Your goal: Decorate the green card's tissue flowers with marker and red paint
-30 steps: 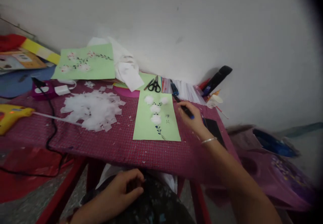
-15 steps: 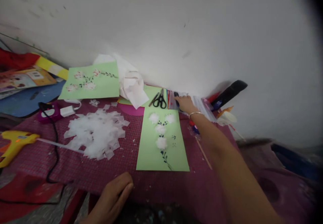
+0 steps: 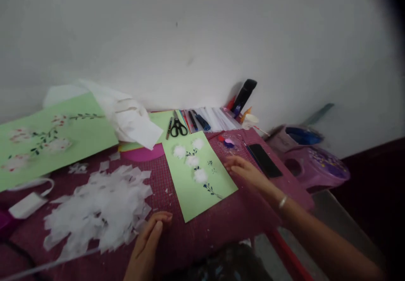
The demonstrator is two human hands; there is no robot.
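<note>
A green sheet (image 3: 180,184) with white fluffy paper flowers and a painted dark leafy stem lies slanted on the maroon checked cloth. My right hand (image 3: 243,169), with a bracelet at the wrist, is at the sheet's right edge. Its fingers are loosely stretched toward the sheet, with nothing visible in them; I cannot tell whether they touch it. My left hand (image 3: 153,230) rests near the front of the table, fingers extended and empty. Just left of it spreads a heap of white tissue paper pieces (image 3: 101,209).
Behind the sheet lie black scissors (image 3: 179,128), a craft knife or pen (image 3: 169,128), a black pen (image 3: 193,120) and a dark blue stapler-like tool (image 3: 201,121). A phone (image 3: 264,160) lies right. Another flowered green sheet (image 3: 76,125) and crumpled white paper (image 3: 133,125) are left.
My right hand has drawn back from the pens at the rear to the sheet's right edge. My left fingers have straightened. The view has turned right, uncovering the phone; the sheet appears more slanted.
</note>
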